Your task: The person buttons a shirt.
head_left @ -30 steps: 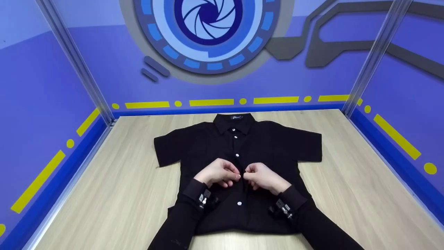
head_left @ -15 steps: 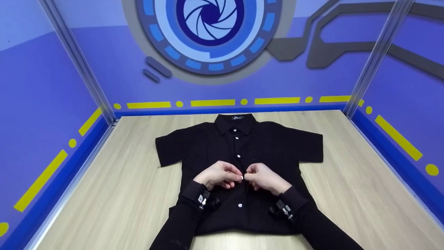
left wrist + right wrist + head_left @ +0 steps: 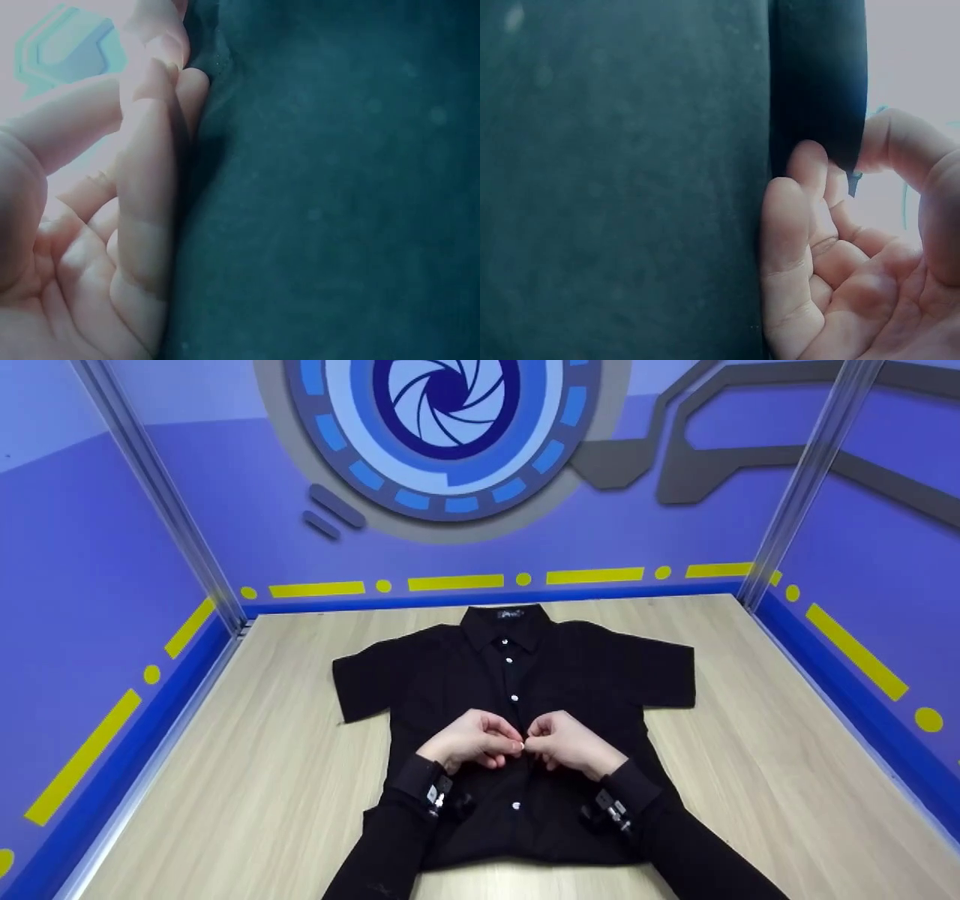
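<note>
A black short-sleeved shirt (image 3: 442,675) lies front up on the table, collar away from me. White buttons run down its front, one (image 3: 514,698) above the hands and another (image 3: 516,805) below them. At mid-front my left hand (image 3: 474,739) pinches a small white button (image 3: 522,745) between thumb and fingers. Facing it, my right hand (image 3: 568,744) pinches the front placket, its fingertips right beside the left ones. In the right wrist view the dark placket (image 3: 821,75) runs down between thumb and fingers. The left wrist view shows thumb and fingers meeting at the cloth (image 3: 322,187).
The shirt rests on a pale wooden table (image 3: 292,780). Blue panels (image 3: 420,555) with yellow markings enclose its back and both sides, joined by metal corner posts (image 3: 814,472). Both forearms in black sleeves lie over the shirt's lower part.
The hands stay at the same spot on the placket. The right fingertips have come slightly closer to the left ones, and the button between them shows less than half a second ago.
</note>
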`<state>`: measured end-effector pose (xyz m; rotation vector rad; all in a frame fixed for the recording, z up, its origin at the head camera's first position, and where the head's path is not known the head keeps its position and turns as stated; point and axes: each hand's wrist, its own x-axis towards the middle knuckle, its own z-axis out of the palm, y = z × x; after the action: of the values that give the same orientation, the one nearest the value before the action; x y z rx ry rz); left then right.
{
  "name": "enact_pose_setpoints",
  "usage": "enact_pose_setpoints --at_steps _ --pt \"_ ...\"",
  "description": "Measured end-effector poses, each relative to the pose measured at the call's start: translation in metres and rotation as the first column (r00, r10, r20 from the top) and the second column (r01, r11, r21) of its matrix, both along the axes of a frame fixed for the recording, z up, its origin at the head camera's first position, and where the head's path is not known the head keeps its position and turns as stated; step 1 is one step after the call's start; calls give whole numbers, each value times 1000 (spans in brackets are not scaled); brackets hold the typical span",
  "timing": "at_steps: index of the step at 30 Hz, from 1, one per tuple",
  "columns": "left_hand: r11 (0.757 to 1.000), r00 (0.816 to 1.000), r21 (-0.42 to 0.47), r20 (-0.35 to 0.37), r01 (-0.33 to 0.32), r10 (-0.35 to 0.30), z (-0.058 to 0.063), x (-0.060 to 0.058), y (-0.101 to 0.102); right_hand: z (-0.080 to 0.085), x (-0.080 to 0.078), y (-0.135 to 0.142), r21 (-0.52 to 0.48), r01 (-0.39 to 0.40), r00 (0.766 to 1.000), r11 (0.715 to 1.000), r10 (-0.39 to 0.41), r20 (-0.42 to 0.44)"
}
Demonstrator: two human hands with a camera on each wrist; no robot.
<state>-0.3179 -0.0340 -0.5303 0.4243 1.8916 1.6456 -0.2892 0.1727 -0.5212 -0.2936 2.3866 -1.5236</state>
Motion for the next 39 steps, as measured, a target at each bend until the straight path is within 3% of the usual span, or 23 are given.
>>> enact_pose_setpoints --at_steps 12,39 --pt "1000 999 -4 -16 -28 28 -2 0 1 -1 0 1 -34 -1 1000 999 2 24" --pt "999 999 -32 -30 -26 25 -2 -2 1 1 -2 3 -51 -8 998 999 11 60"
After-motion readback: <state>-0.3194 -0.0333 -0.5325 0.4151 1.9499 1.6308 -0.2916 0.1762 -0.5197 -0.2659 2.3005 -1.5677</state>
